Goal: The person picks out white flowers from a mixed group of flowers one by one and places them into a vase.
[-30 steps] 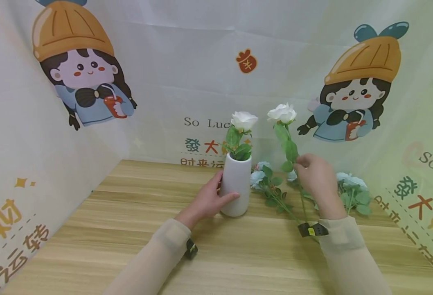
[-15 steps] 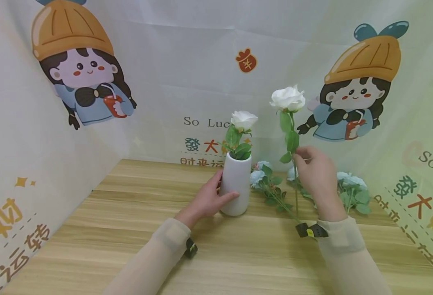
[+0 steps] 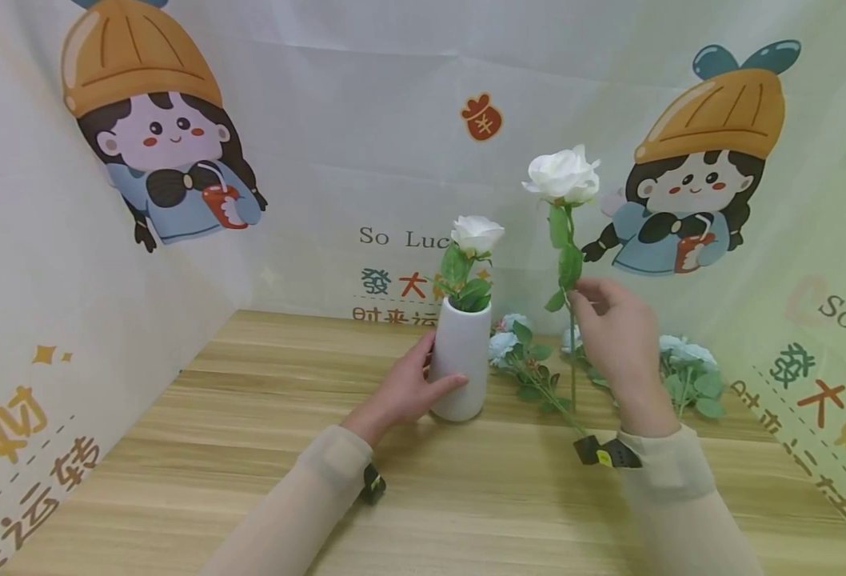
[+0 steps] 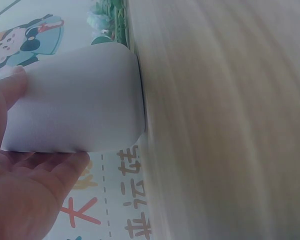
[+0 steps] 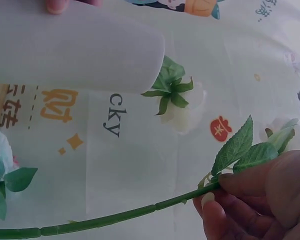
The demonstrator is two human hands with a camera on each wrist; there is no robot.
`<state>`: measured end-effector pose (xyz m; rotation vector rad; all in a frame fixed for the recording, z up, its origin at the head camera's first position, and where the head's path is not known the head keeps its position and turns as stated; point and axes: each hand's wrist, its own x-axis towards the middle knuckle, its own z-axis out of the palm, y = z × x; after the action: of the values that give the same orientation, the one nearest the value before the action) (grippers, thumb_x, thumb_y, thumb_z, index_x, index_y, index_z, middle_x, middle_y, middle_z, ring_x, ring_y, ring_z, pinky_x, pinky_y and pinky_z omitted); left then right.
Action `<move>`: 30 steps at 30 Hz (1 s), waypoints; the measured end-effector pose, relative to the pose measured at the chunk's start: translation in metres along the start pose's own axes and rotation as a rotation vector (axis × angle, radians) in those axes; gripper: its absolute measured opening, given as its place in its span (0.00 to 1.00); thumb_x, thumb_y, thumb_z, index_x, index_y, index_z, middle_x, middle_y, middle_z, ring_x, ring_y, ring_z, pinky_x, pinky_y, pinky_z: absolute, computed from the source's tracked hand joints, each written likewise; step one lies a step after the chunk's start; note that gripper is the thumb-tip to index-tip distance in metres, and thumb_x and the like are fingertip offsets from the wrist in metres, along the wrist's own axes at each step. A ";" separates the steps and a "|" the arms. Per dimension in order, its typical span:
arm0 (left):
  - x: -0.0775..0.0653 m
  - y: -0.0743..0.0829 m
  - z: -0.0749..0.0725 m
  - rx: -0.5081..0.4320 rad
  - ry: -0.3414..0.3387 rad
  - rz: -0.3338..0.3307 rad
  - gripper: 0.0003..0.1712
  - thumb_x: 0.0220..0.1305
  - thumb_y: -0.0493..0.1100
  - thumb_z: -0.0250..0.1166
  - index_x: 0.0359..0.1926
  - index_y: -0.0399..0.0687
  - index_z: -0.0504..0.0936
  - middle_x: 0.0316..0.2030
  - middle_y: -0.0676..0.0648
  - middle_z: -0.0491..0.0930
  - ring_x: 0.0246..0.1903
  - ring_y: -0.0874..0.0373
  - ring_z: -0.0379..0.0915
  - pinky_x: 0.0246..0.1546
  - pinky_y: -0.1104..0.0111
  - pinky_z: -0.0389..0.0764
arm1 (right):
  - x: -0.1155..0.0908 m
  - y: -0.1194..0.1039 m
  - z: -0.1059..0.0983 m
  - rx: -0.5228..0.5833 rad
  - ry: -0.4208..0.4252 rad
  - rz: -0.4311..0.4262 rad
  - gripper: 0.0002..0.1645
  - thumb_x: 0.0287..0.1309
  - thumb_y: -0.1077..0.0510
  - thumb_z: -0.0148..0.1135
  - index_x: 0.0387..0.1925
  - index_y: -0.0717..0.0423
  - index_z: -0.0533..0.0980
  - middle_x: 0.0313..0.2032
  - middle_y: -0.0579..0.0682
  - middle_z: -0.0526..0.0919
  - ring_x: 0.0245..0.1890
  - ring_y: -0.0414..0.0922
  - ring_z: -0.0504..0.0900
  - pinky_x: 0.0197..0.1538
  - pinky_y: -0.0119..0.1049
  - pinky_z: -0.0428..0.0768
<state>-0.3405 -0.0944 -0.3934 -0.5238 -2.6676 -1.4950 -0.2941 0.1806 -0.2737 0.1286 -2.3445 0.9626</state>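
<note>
A white vase (image 3: 461, 364) stands upright on the wooden table with one white rose (image 3: 477, 234) in its mouth. My left hand (image 3: 412, 394) grips the lower part of the vase from the left, thumb across the front; the left wrist view shows fingers and thumb on either side of the vase (image 4: 85, 100). My right hand (image 3: 619, 344) pinches the green stem (image 5: 125, 216) of a second white rose (image 3: 563, 176), just below its leaves. That rose is upright to the right of the vase, its bloom higher than the one in the vase.
Pale blue flowers (image 3: 504, 349) with leafy stems lie on the table (image 3: 272, 472) right of the vase. More pale blue flowers (image 3: 689, 356) lie behind and right of my right hand. A printed cloth backdrop (image 3: 365, 104) closes off the back and sides.
My right hand has lifted the second rose slightly and brought its stem from leaning to nearly vertical. The left hand and the vase have stayed in place.
</note>
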 end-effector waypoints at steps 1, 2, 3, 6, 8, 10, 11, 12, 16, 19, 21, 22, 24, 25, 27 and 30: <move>0.000 0.000 0.000 -0.002 0.000 0.000 0.51 0.73 0.57 0.75 0.87 0.57 0.57 0.82 0.40 0.66 0.80 0.38 0.66 0.79 0.41 0.73 | 0.000 -0.001 0.000 0.007 0.005 -0.004 0.19 0.82 0.53 0.59 0.61 0.60 0.85 0.57 0.63 0.91 0.55 0.63 0.90 0.54 0.59 0.86; 0.000 0.000 0.000 -0.004 0.001 0.002 0.51 0.73 0.56 0.75 0.87 0.57 0.57 0.82 0.40 0.66 0.80 0.38 0.66 0.78 0.40 0.73 | 0.000 -0.003 0.001 0.016 0.009 -0.009 0.19 0.82 0.53 0.59 0.61 0.60 0.85 0.57 0.63 0.91 0.55 0.63 0.90 0.55 0.60 0.86; 0.000 0.000 0.000 -0.006 0.001 0.003 0.51 0.73 0.56 0.75 0.87 0.57 0.57 0.82 0.40 0.66 0.80 0.38 0.66 0.78 0.40 0.73 | 0.000 -0.004 0.001 0.023 0.014 -0.015 0.19 0.82 0.53 0.60 0.60 0.60 0.85 0.57 0.63 0.91 0.55 0.63 0.90 0.56 0.60 0.86; 0.000 0.000 0.000 -0.013 0.000 0.008 0.51 0.73 0.56 0.74 0.87 0.57 0.57 0.83 0.40 0.66 0.81 0.37 0.65 0.78 0.40 0.73 | 0.000 -0.008 0.002 0.041 0.028 -0.025 0.18 0.81 0.54 0.61 0.59 0.61 0.86 0.55 0.63 0.92 0.54 0.62 0.90 0.56 0.59 0.86; 0.000 -0.001 0.000 -0.013 -0.001 0.011 0.51 0.73 0.56 0.74 0.86 0.57 0.57 0.83 0.40 0.66 0.81 0.37 0.65 0.78 0.40 0.73 | 0.000 -0.010 0.002 0.043 0.034 -0.025 0.18 0.81 0.54 0.61 0.59 0.61 0.86 0.55 0.63 0.92 0.54 0.62 0.90 0.55 0.57 0.86; 0.001 -0.001 0.000 -0.010 -0.003 0.011 0.51 0.74 0.57 0.74 0.87 0.57 0.57 0.83 0.40 0.66 0.81 0.37 0.65 0.78 0.39 0.73 | 0.000 -0.012 0.002 0.041 0.038 -0.020 0.18 0.81 0.54 0.61 0.59 0.60 0.86 0.54 0.62 0.92 0.54 0.61 0.90 0.54 0.56 0.86; 0.001 -0.001 0.000 -0.009 -0.003 0.010 0.51 0.74 0.57 0.74 0.87 0.57 0.57 0.83 0.40 0.65 0.81 0.37 0.65 0.78 0.39 0.73 | 0.000 -0.013 0.003 0.043 0.038 -0.015 0.18 0.81 0.54 0.61 0.59 0.60 0.86 0.54 0.62 0.92 0.54 0.61 0.90 0.53 0.55 0.85; 0.001 -0.002 0.000 -0.006 -0.004 0.007 0.51 0.73 0.57 0.74 0.87 0.58 0.57 0.83 0.40 0.66 0.81 0.37 0.65 0.78 0.40 0.73 | 0.000 -0.014 0.003 0.041 0.038 -0.010 0.18 0.81 0.54 0.61 0.59 0.59 0.86 0.55 0.61 0.92 0.54 0.60 0.90 0.54 0.56 0.85; 0.001 -0.003 0.001 -0.001 -0.001 0.012 0.51 0.74 0.58 0.74 0.86 0.57 0.57 0.82 0.40 0.66 0.80 0.37 0.66 0.78 0.40 0.73 | 0.001 -0.017 0.004 0.056 0.041 -0.003 0.18 0.80 0.54 0.62 0.59 0.59 0.87 0.55 0.61 0.92 0.54 0.60 0.90 0.56 0.57 0.86; 0.001 -0.004 0.001 -0.006 -0.001 0.013 0.50 0.73 0.58 0.74 0.86 0.57 0.58 0.82 0.40 0.67 0.80 0.37 0.66 0.78 0.39 0.73 | 0.001 -0.020 0.006 0.074 0.051 -0.012 0.17 0.80 0.54 0.63 0.59 0.59 0.87 0.55 0.60 0.92 0.52 0.59 0.91 0.56 0.56 0.86; 0.001 -0.004 0.000 -0.011 -0.001 0.015 0.50 0.73 0.58 0.74 0.86 0.57 0.58 0.82 0.40 0.66 0.80 0.37 0.66 0.78 0.39 0.73 | 0.001 -0.021 0.007 0.084 0.062 -0.021 0.16 0.80 0.54 0.63 0.58 0.59 0.87 0.53 0.60 0.93 0.51 0.59 0.91 0.53 0.53 0.86; 0.001 -0.004 0.000 -0.013 -0.001 0.016 0.50 0.73 0.58 0.74 0.86 0.57 0.58 0.82 0.40 0.66 0.80 0.37 0.66 0.78 0.39 0.73 | 0.001 -0.022 0.007 0.091 0.068 -0.025 0.16 0.80 0.54 0.63 0.57 0.58 0.88 0.53 0.60 0.93 0.51 0.58 0.91 0.52 0.51 0.86; 0.001 -0.004 0.000 -0.015 -0.002 0.017 0.50 0.73 0.57 0.74 0.86 0.57 0.57 0.82 0.40 0.66 0.80 0.37 0.66 0.78 0.39 0.73 | 0.001 -0.023 0.008 0.102 0.084 -0.035 0.16 0.80 0.54 0.63 0.57 0.57 0.88 0.51 0.59 0.94 0.49 0.57 0.92 0.49 0.46 0.85; 0.001 -0.003 0.000 -0.015 -0.003 0.016 0.51 0.73 0.57 0.74 0.86 0.57 0.57 0.82 0.40 0.66 0.80 0.37 0.66 0.78 0.39 0.73 | 0.001 -0.024 0.008 0.108 0.093 -0.041 0.16 0.80 0.54 0.64 0.57 0.57 0.88 0.51 0.59 0.94 0.48 0.57 0.92 0.47 0.42 0.84; 0.001 -0.003 0.000 -0.014 -0.003 0.019 0.50 0.74 0.57 0.74 0.86 0.57 0.58 0.82 0.40 0.66 0.80 0.37 0.66 0.78 0.39 0.74 | 0.001 -0.025 0.009 0.115 0.111 -0.055 0.15 0.80 0.54 0.64 0.56 0.56 0.89 0.49 0.58 0.94 0.44 0.54 0.92 0.44 0.35 0.82; 0.001 -0.003 0.000 -0.009 -0.004 0.021 0.50 0.73 0.57 0.74 0.86 0.57 0.58 0.82 0.40 0.66 0.80 0.37 0.66 0.78 0.39 0.74 | 0.001 -0.027 0.009 0.139 0.144 -0.083 0.14 0.80 0.54 0.64 0.55 0.56 0.89 0.46 0.57 0.94 0.37 0.44 0.89 0.37 0.25 0.78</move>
<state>-0.3428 -0.0952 -0.3958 -0.5547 -2.6509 -1.5023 -0.2908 0.1552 -0.2619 0.2035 -2.1250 1.0583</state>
